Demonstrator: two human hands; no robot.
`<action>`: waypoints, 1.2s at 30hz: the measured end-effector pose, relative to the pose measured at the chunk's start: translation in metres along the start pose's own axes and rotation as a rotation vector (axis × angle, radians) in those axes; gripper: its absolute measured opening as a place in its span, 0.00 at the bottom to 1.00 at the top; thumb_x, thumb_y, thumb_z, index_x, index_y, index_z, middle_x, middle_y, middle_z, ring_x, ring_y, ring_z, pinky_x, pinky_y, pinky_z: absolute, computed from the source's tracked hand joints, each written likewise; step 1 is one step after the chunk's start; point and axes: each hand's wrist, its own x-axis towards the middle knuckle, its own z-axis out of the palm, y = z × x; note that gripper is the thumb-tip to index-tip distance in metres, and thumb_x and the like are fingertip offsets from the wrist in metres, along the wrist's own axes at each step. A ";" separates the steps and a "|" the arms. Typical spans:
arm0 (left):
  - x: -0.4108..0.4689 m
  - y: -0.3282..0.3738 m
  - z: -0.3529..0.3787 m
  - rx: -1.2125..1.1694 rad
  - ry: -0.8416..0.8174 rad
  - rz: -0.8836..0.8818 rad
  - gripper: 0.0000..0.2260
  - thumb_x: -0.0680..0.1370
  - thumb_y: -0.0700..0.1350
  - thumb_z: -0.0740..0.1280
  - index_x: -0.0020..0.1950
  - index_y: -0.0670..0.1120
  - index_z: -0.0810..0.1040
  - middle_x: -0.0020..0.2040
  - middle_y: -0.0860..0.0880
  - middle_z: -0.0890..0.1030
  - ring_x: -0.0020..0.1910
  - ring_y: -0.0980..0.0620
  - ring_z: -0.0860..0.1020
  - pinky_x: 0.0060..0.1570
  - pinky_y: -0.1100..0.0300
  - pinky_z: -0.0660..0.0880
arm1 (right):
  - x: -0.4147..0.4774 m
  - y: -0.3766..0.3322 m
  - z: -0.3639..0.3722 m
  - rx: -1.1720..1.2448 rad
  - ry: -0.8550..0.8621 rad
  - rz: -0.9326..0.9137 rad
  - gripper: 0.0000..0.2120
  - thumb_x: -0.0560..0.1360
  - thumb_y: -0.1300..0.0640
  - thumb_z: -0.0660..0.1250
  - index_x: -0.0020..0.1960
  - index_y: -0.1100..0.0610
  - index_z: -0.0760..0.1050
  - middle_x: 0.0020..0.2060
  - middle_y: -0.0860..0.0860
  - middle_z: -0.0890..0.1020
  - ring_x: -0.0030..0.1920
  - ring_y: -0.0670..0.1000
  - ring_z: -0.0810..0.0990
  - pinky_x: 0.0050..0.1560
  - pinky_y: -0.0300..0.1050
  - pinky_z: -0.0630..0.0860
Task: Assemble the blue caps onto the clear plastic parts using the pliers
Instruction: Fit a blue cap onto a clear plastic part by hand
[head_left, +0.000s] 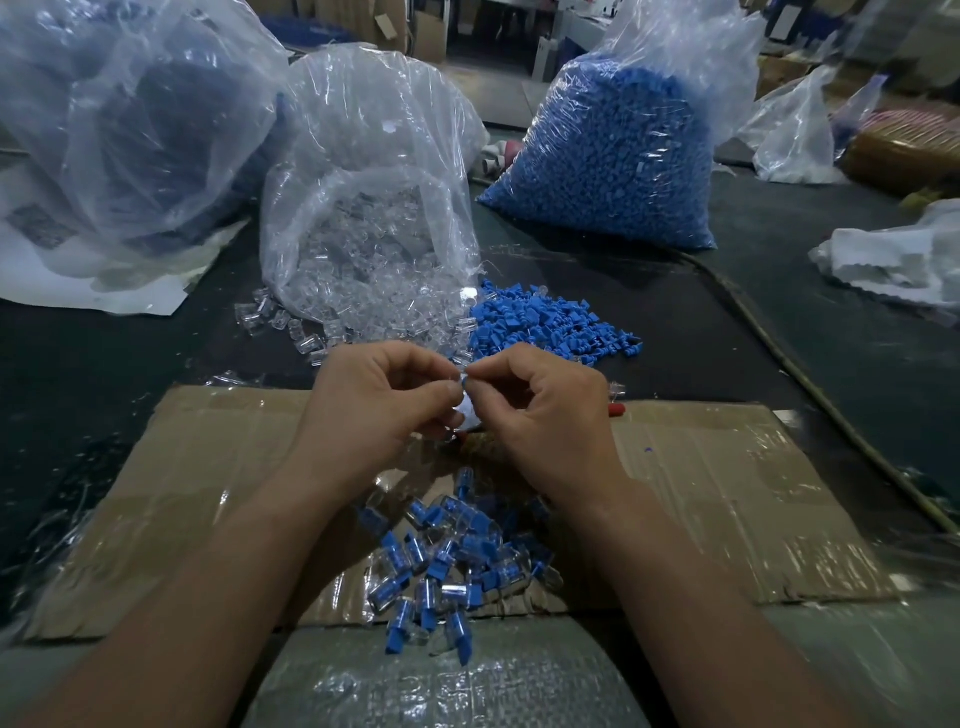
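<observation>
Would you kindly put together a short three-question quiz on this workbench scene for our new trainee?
1. True or false: the big bag of blue caps stands to the right of the bag of clear parts.
2. Multiple choice: the pile of finished pieces lies on A) cardboard, B) a metal tray, C) a towel.
3. Fill in: the right hand pinches a small blue ____ against the clear part that the left hand holds.

Key: 1 true; 2 A; 3 cap.
</observation>
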 end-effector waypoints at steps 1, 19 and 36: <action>0.001 0.000 -0.001 -0.032 0.004 -0.008 0.07 0.70 0.33 0.70 0.37 0.44 0.80 0.31 0.45 0.82 0.29 0.53 0.81 0.32 0.65 0.78 | 0.000 0.001 -0.001 0.044 -0.015 0.022 0.04 0.70 0.61 0.71 0.45 0.59 0.81 0.36 0.45 0.80 0.37 0.44 0.78 0.41 0.35 0.76; 0.005 0.001 -0.009 -0.293 -0.156 -0.148 0.03 0.59 0.41 0.71 0.30 0.47 0.82 0.27 0.46 0.80 0.25 0.53 0.78 0.25 0.66 0.74 | 0.001 0.006 -0.006 0.330 -0.150 0.014 0.15 0.67 0.63 0.72 0.52 0.52 0.77 0.42 0.42 0.80 0.45 0.43 0.81 0.48 0.38 0.78; 0.008 -0.004 -0.010 -0.374 -0.191 -0.168 0.04 0.60 0.37 0.70 0.31 0.44 0.82 0.30 0.43 0.81 0.26 0.51 0.80 0.25 0.65 0.75 | 0.001 0.008 -0.010 0.188 -0.090 -0.098 0.12 0.67 0.64 0.72 0.51 0.63 0.80 0.43 0.47 0.80 0.46 0.43 0.80 0.47 0.32 0.76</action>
